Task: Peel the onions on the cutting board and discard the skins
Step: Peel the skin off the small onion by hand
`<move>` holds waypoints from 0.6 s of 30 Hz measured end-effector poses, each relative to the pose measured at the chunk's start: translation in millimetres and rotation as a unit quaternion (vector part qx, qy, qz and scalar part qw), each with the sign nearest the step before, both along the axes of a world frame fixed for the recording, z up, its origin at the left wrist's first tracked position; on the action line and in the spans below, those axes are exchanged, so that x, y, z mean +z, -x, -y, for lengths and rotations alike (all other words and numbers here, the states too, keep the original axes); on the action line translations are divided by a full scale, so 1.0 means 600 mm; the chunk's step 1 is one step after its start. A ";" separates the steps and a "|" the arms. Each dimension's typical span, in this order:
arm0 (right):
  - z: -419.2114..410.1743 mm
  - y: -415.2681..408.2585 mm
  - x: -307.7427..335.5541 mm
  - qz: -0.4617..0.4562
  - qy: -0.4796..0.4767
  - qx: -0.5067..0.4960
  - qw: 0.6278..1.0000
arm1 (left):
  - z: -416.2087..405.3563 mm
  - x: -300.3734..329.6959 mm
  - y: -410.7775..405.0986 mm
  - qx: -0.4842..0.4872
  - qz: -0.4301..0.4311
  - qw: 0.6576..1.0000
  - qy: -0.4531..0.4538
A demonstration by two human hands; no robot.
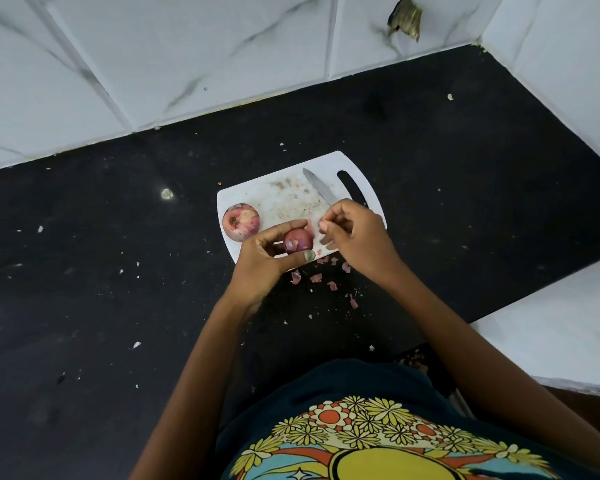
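The left hand (260, 261) gripped the small onion (298, 241) over the cutting board's (257, 195) near edge while the right hand (354, 237) pinched a skin flap (310, 226), best pulled slowly downward, keeping scraps together for discarding

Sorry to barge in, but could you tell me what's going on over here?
A person is peeling onions. The left hand holds a small red onion while the right hand pinches off a skin piece. A second onion waits on the white cutting board beside a knife. Skin scraps litter the black counter.
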State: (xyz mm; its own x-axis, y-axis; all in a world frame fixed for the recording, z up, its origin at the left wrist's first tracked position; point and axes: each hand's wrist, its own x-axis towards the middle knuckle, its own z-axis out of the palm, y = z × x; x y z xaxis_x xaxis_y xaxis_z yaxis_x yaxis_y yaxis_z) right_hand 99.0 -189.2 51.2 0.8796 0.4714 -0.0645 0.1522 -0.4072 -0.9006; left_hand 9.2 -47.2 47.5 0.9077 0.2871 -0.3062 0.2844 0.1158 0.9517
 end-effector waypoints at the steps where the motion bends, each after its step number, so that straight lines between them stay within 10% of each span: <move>1: 0.005 -0.004 -0.004 0.000 0.016 -0.008 1.000 | 0.000 0.000 -0.001 0.001 0.001 1.000 0.009; 8: 0.019 -0.009 -0.010 0.004 0.148 0.058 0.987 | 0.003 -0.003 -0.003 -0.005 0.005 1.000 0.023; 18: 0.001 0.011 0.025 -0.028 0.058 0.056 0.996 | 0.003 -0.008 -0.002 0.000 0.008 1.000 -0.021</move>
